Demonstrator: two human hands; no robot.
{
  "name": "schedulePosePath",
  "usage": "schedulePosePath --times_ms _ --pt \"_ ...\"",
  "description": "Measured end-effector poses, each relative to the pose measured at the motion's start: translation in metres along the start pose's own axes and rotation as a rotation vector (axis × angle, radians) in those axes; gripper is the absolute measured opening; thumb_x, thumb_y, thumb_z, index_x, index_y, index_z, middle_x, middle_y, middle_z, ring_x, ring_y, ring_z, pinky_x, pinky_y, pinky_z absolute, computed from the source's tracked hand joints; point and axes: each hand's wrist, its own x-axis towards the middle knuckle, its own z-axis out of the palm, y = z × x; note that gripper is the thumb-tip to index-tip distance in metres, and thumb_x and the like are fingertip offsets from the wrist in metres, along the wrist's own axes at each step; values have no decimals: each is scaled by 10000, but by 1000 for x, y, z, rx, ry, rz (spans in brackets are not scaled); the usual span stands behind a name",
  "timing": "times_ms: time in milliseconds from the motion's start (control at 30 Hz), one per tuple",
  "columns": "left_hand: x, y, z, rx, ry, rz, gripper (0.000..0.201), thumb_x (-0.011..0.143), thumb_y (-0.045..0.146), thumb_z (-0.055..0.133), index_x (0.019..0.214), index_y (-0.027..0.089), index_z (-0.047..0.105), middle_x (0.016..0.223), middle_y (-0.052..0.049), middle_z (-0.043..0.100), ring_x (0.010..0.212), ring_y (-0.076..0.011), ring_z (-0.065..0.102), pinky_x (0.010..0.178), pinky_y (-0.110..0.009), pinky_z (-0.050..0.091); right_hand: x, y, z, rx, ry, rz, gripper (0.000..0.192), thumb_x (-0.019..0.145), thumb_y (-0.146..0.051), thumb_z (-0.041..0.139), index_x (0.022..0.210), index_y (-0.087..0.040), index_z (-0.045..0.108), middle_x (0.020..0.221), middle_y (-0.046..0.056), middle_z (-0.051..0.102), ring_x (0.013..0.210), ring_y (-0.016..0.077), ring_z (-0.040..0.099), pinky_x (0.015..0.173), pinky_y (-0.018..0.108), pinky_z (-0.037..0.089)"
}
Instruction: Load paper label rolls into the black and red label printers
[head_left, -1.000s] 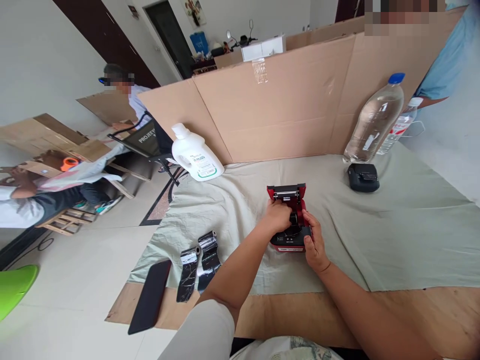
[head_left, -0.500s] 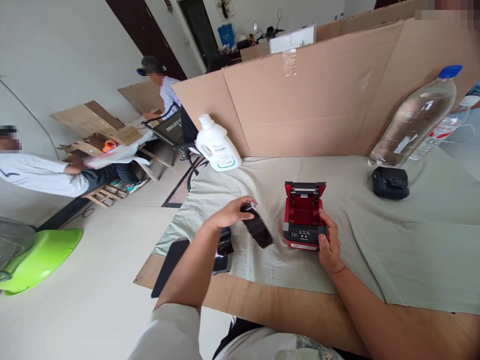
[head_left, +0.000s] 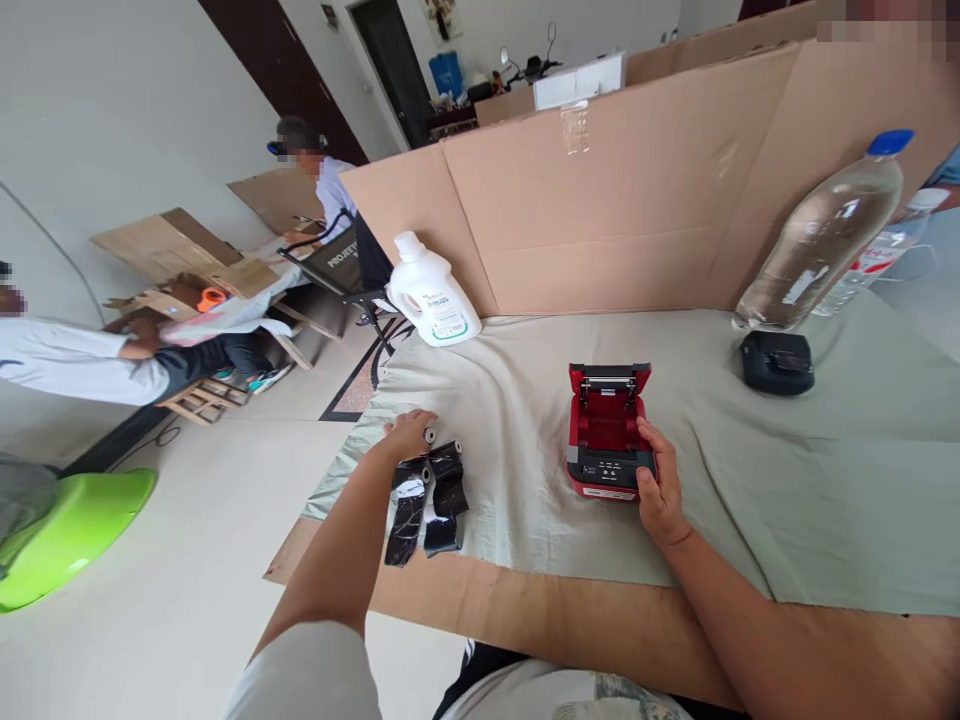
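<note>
My right hand (head_left: 661,487) grips the right side of a small red and black label printer (head_left: 609,467). Its lid (head_left: 610,380) is raised, and the red roll bay inside holds nothing. At the left of the cloth, my left hand (head_left: 409,436) is closed over a black roll (head_left: 430,436), of which only the end with its pale core shows. Just below the hand lie more black rolls of glossy film or ribbon, with a loose strip (head_left: 407,522) hanging from one and another roll (head_left: 448,462) beside it. My left fingers are partly hidden.
A grey-green cloth (head_left: 525,400) covers the table. A white jug (head_left: 437,300) stands at the back left against a cardboard screen (head_left: 615,210). At the back right are a large water bottle (head_left: 825,240) and a small black device (head_left: 777,362). Two people sit further left.
My left hand has moved left and away from me with the black roll, over to the other rolls. My right hand and the printer stay where they were.
</note>
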Motion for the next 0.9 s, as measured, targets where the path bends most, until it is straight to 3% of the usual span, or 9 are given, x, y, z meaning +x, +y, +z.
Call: schedulePosePath --times_ms 100,200,267,367,467,567,700,800,900 --pt "-11 14 1 89 30 83 608 672 174 555 1277 235 533 1419 -124 477 1322 -377 382 1033 -535 341 1 -2 0 -13 -5 2 472 952 -426 403 1388 -249 436 1442 101 463 1339 308 427 1119 602 330" --pt "-17 33 7 142 -49 189 450 662 183 578 1109 210 633 1199 -127 625 1196 -367 504 974 -477 406 3 -4 -1 -28 -5 0 462 954 -418 404 1382 -249 439 1432 101 472 1332 304 432 1113 594 342" --pt "-19 47 10 118 -16 221 375 640 156 583 1006 184 659 1074 -131 661 1115 -349 560 941 -433 432 3 -5 -1 -34 -5 -2 458 954 -410 408 1380 -247 441 1427 102 476 1329 304 432 1109 593 349" --pt "-29 73 4 -166 6 332 326 645 177 595 964 182 659 995 -94 665 1001 -289 612 900 -378 467 4 -5 -2 -33 -5 -12 453 954 -400 414 1380 -247 439 1426 103 476 1326 305 433 1104 599 351" --pt "-50 110 -17 -616 -122 585 348 700 277 638 1039 195 651 1044 -59 663 982 -234 625 902 -342 481 4 -6 -2 -33 -6 -15 450 955 -400 414 1377 -247 441 1424 104 476 1329 305 428 1105 603 344" --pt "-67 159 -39 -805 -245 832 408 764 325 655 1150 194 630 1080 -71 667 958 -211 631 863 -332 493 5 -7 -3 -36 -10 -7 447 955 -403 416 1373 -246 445 1426 106 473 1334 304 420 1106 603 339" --pt "-64 226 -44 -718 -145 978 377 768 232 663 1141 209 615 1075 -66 681 948 -195 635 869 -328 495 5 -7 -4 -49 -14 -15 463 954 -428 421 1377 -242 439 1424 114 472 1328 308 424 1099 611 343" --pt "-52 264 -34 -469 -53 914 313 744 183 669 1052 209 623 1035 -56 699 945 -208 648 860 -332 502 4 -6 -4 -47 -15 -9 459 957 -426 419 1380 -249 431 1427 110 471 1331 303 427 1099 602 355" --pt "-44 286 -24 -211 22 829 303 734 183 682 1030 208 620 1015 -55 706 937 -230 659 826 -327 507 3 -5 -3 -21 -12 3 440 976 -416 366 1380 -257 434 1435 98 467 1344 290 421 1111 590 354"
